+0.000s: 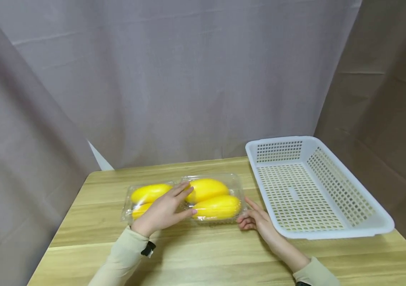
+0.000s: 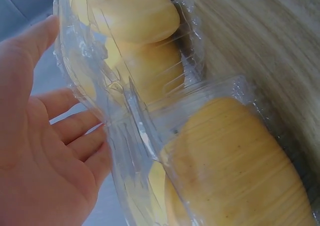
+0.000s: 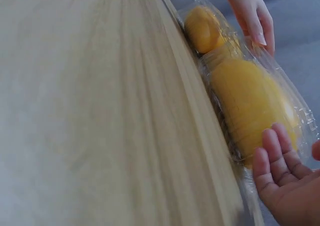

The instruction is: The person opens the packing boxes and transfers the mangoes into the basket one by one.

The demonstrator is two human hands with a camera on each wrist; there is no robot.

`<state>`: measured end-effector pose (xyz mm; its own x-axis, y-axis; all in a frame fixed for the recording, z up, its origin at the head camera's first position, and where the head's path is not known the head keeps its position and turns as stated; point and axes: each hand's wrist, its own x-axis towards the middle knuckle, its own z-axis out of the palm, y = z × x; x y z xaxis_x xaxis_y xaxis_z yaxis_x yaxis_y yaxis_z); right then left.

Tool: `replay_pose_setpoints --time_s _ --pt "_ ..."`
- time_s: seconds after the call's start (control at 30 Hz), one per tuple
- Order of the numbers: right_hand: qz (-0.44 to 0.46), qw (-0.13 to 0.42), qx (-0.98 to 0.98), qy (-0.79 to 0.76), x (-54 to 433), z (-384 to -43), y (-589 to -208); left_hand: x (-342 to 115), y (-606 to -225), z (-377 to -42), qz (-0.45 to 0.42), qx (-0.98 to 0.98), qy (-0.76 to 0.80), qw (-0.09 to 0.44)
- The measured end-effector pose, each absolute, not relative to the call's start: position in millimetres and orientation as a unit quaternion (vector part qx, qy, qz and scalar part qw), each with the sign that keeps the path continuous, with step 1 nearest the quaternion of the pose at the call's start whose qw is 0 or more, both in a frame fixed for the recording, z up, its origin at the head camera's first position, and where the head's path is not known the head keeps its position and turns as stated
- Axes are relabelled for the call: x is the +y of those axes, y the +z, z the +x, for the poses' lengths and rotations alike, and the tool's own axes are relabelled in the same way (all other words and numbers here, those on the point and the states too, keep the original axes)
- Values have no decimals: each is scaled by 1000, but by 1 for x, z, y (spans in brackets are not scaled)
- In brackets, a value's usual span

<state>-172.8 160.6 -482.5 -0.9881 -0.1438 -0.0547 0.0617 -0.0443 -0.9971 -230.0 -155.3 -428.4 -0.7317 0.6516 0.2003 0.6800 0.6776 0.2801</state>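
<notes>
The spread left hand (image 1: 163,210) and loose-fingered right hand (image 1: 259,221) are flanking a clear box (image 1: 236,183) near the tabletop's (image 1: 203,254) back edge.

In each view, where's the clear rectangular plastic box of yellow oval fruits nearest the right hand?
Head: low centre; fruit box right of its matching clear plastic twin.
Left wrist: top, near centre; fruit box above the twin.
Right wrist: right side; fruit box below the twin.
Shared landmark: the bare left hand, visible in all three.
</notes>
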Motion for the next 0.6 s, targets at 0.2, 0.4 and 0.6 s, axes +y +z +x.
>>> replay_pose_setpoints --time_s 0.2,0.4,0.6 --pt "-29 74 672 -736 160 -173 -487 -157 -431 -228 -370 -913 -162 52" --pt "-52 67 661 -746 162 -174 -490 -143 -430 -229 -398 -903 -138 84" --pt "-108 69 644 -754 165 -174 -493 -114 -432 -233 -429 -889 -114 109"
